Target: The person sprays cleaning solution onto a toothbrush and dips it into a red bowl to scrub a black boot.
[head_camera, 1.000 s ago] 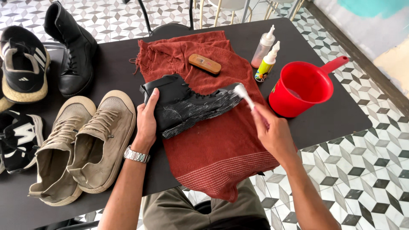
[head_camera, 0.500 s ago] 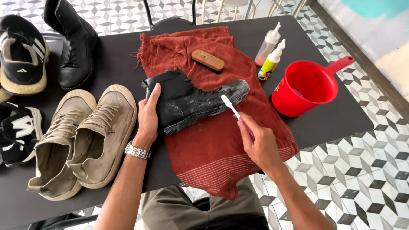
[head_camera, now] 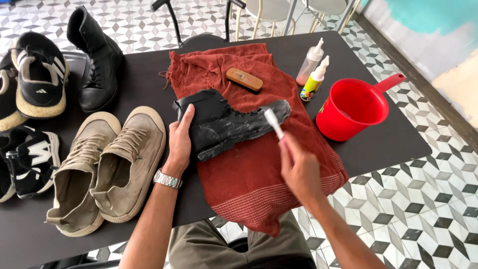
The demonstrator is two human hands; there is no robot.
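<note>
Black and wet-looking, the boot (head_camera: 226,122) lay on its side on a rust-red towel (head_camera: 259,174) spread over the dark table (head_camera: 388,144), a little above the middle of the frame, its toe pointing right and its sole toward the lower edge. It looked fairly heavy and stiff through the sole but softer at the ankle shaft, and the sheen on the leather suggested a slick surface; the firm heel and collar at its left end seemed the surest place to grip.

That was where the left hand (head_camera: 180,142) sat, its fingers (head_camera: 186,119) curled over the heel end and pressing the boot down onto the cloth, closed on it rather than spread flat. A metal watch (head_camera: 167,179) circled that wrist.

The right hand (head_camera: 298,169), lower right of centre, was closed around the handle of a white toothbrush (head_camera: 273,123). Its fingers were clear of the boot, just below and right of the toe, while the brush head touched the upper near the toe.

Left of the towel stood a pair of tan sneakers (head_camera: 107,169); a red jug (head_camera: 351,107) stood at the right.
</note>
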